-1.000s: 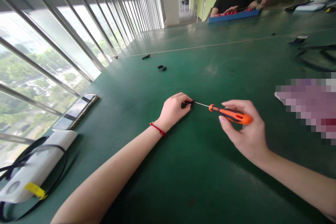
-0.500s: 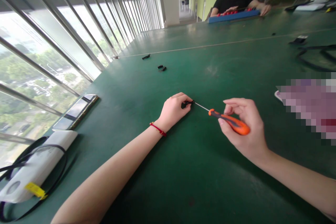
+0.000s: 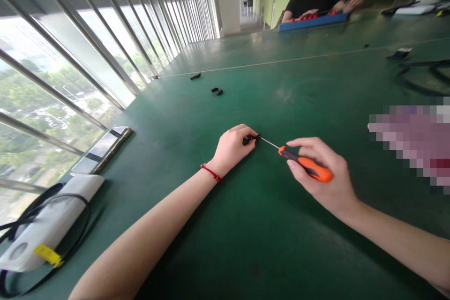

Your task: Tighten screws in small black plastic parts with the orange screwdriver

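Observation:
My left hand (image 3: 232, 146), a red bracelet at its wrist, is closed on a small black part (image 3: 249, 140) low over the table. Fingers cover much of that part, so its exact kind does not show. An orange and dark grey screwdriver (image 3: 314, 169) lies in my right hand (image 3: 335, 183), its handle end against the palm. The thumb and fingers sit loosely around the grip. Its thin metal shaft points left, and the tip meets the black part at my left fingertips.
Small black pieces (image 3: 217, 91) lie farther up the green table (image 3: 281, 239). On the left are a white power strip (image 3: 59, 215) with a black cable and a phone-like slab (image 3: 103, 150) by the railing. Across the table a person (image 3: 312, 4) sits behind a blue tray (image 3: 314, 22).
The fingers of my right hand have shifted left along the screwdriver, and its handle has rolled. My left hand stays in place. The person opposite has raised one hand.

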`<state>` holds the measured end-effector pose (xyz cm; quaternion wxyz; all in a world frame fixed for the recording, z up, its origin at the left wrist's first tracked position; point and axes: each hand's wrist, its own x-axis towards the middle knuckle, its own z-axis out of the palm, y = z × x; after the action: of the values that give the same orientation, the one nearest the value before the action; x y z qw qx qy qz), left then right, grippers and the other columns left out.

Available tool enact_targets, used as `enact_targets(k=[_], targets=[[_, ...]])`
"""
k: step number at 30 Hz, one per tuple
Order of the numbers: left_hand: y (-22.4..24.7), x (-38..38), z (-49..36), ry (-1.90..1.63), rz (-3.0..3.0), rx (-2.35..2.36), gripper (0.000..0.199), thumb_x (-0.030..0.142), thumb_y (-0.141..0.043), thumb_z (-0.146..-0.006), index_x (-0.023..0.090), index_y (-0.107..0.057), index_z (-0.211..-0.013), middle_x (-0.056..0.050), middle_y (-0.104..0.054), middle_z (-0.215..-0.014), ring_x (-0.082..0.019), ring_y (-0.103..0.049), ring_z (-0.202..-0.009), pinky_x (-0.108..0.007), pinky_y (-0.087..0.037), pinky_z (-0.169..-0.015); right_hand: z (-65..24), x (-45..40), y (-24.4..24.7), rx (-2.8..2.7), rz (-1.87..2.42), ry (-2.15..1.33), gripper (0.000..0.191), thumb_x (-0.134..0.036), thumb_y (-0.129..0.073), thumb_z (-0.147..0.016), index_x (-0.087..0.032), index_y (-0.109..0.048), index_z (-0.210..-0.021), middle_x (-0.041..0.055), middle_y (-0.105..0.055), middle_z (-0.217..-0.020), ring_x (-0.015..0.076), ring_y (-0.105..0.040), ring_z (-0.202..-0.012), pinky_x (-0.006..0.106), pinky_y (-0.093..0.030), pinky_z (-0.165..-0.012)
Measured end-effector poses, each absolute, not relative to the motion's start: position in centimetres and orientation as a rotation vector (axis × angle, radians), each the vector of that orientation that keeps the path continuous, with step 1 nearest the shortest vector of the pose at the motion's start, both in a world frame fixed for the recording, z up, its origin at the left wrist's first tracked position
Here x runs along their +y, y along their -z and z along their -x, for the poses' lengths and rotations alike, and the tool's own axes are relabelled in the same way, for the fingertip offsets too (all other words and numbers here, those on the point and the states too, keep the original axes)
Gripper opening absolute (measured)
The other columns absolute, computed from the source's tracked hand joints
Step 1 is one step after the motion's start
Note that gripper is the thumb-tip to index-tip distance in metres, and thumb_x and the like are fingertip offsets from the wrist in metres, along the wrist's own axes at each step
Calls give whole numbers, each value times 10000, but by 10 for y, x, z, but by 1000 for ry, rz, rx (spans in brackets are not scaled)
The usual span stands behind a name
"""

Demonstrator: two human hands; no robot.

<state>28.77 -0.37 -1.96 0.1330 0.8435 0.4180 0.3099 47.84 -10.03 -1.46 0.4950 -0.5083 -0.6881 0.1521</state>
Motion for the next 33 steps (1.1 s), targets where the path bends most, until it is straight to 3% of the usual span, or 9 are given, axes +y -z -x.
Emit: enact_targets(k=[3,7,10,13,16,20,23,29,33], targets=[[19,-4,-288,-899,-2446,1216,147,139,-575,-777,174,-684,-869,-30,-689,-915,-146,-637,-793,-258,-523,-732,-478,-102,15,-1659,1255,-360,148,-244,-607,-796,-227,-593,-943,12,-643,-726,165,-607,-656,312,-492,-624],[19,-4,-288,-900,-2450,1222,151,140,-575,-778,176,-686,-874,-28,-688,-905,-147,-638,-794,-256,-522,-724,-478,-100,16,-1582,1174,-283,284,-173,-618,-761,-216,-568,-1038,26,-604,-831,158,-600,-723,299,-504,-668],[19,-4,-288,-895,-2453,1221,152,140,-575,-777,180,-685,-875,-26,-687,-904,-146,-638,-797,-255,-522,-729,-479,-98,17,-1605,1154,-322,367,-172,-628,-740,-213,-533,-1092,5,-559,-771,159,-575,-690,313,-504,-677],[19,-4,-287,-896,-2450,1215,155,140,-570,-780,179,-683,-878,-27,-686,-910,-144,-638,-797,-255,-522,-734,-479,-99,17,-1666,1228,-382,213,-235,-613,-781,-223,-566,-988,-6,-581,-679,161,-570,-628,319,-490,-636],[19,-3,-287,-900,-2446,1215,153,141,-567,-782,177,-683,-875,-26,-686,-906,-143,-635,-788,-255,-521,-729,-478,-100,18,-1652,1249,-363,130,-254,-600,-800,-227,-582,-926,19,-637,-747,175,-599,-674,322,-487,-638],[19,-3,-287,-901,-2450,1206,156,138,-568,-780,175,-684,-878,-27,-685,-899,-144,-633,-789,-257,-517,-725,-479,-100,19,-1584,1197,-261,275,-201,-634,-746,-218,-564,-1011,33,-601,-825,186,-594,-754,335,-497,-694],[19,-4,-287,-897,-2448,1213,155,136,-571,-777,175,-684,-877,-28,-686,-905,-144,-632,-791,-260,-518,-729,-480,-100,19,-1625,1199,-304,327,-221,-647,-730,-212,-540,-1039,4,-563,-724,178,-571,-671,340,-495,-658],[20,-4,-288,-891,-2461,1218,152,134,-568,-779,177,-679,-875,-27,-688,-915,-143,-634,-795,-261,-520,-734,-478,-101,18,-1634,1235,-313,139,-251,-618,-783,-231,-569,-912,24,-652,-791,177,-616,-694,321,-496,-634],[21,-3,-289,-882,-2490,1207,154,136,-568,-781,186,-675,-880,-21,-692,-926,-145,-640,-806,-259,-519,-731,-477,-99,17,-1561,1116,-252,324,-199,-637,-740,-230,-533,-1045,19,-571,-832,162,-588,-724,313,-507,-667]])
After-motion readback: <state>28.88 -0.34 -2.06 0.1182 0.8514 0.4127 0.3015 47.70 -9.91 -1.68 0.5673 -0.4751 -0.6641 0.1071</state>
